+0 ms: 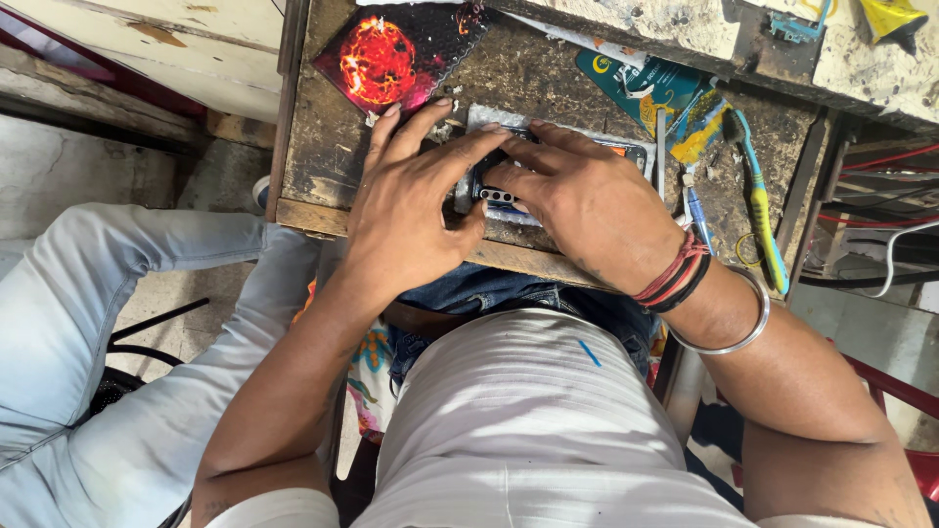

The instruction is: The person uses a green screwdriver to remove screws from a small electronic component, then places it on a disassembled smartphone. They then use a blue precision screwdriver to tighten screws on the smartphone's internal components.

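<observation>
— What is under your hands?

— A small dark gadget [492,192], maybe a phone. It lies on a grey pad [548,129] in the middle of my old wooden bench [323,166]. My hands hide most of it, so I cannot tell what it really is.

— What is your left hand doing?

— My left hand [406,210] lies flat over the left end of the gadget. The fingers are stretched out and the thumb pushes against its near edge. That grip is pressing, not wrapped around.

— And the right one?

— My right hand [577,200] covers the right part. The fingers curl down on it and meet my left fingers. It presses too. I wear red and black strings [675,279] and a silver bangle [734,332] on that arm.

— What else is close by?

— A card with a red fiery ball [391,54] lies just past my left fingers. A teal packet [641,88] is at the back on the right. A green and blue toothbrush [761,210] lies near the right edge, and a blue pen [697,215] sits beside my right wrist.

— Is someone near you?

— A leg in light jeans [117,313] is on my left.
</observation>
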